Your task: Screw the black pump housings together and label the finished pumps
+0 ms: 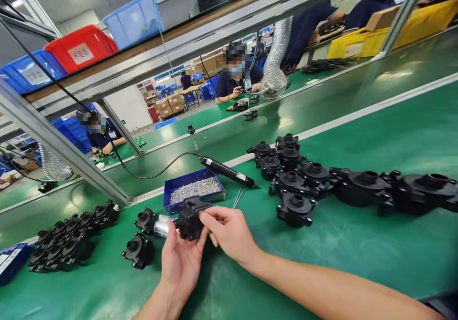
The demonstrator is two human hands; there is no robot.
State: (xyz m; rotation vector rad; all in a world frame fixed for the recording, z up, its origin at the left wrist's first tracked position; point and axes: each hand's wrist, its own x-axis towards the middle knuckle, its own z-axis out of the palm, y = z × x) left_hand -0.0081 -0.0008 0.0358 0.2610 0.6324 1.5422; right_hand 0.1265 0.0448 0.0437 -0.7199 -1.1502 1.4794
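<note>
A black plastic pump housing (191, 217) is held up between both hands above the green bench. My left hand (182, 258) supports it from below, with the thumb against its left side. My right hand (227, 232) pinches its right edge between thumb and fingers. Close behind it is a blue tray (167, 197) filled with small silver screws (196, 190). A silver cylinder (162, 225) and two more black pump housings (137, 250) stand left of my left hand. Tweezers (237, 198) lie just beyond my right hand.
A black electric screwdriver (229, 171) with a cable lies behind the tray. Several pump housings (295, 208) stand to the right, and another cluster (67, 241) to the left. A metal post (67, 139) rises at left. People (238, 79) work across the bench.
</note>
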